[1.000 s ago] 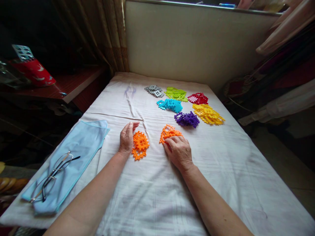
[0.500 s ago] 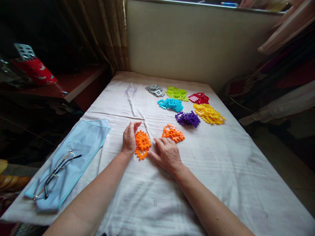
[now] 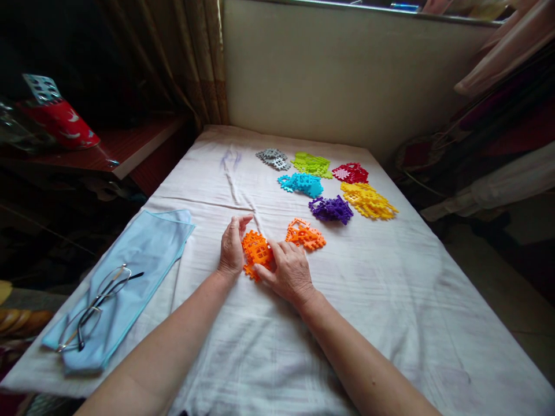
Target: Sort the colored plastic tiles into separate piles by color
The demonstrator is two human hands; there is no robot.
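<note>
A small pile of flat orange interlocking plastic pieces [image 3: 256, 247], notched at the edges and with openwork middles, lies on the cloth between my two hands. My left hand [image 3: 233, 245] stands on its side along the pile's left edge, fingers stretched forward and holding nothing. From the right, my right hand [image 3: 288, 268] has its thumb over the near part of the pile and its fingers at the right edge, with orange plastic between them. Just beyond those fingers sits a second orange pile [image 3: 306, 236].
Further back lie piles of purple [image 3: 331, 210], yellow [image 3: 368, 201], light blue [image 3: 301, 184], red [image 3: 351, 173], green [image 3: 311, 164] and grey [image 3: 273, 159] pieces. Eyeglasses [image 3: 93, 309] rest on a light blue cloth [image 3: 143, 271] at left. A wall [image 3: 299, 75] closes the far side.
My right hand has moved left onto the near orange pile. My left hand and that pile have shifted slightly right, and its top pieces lie differently.
</note>
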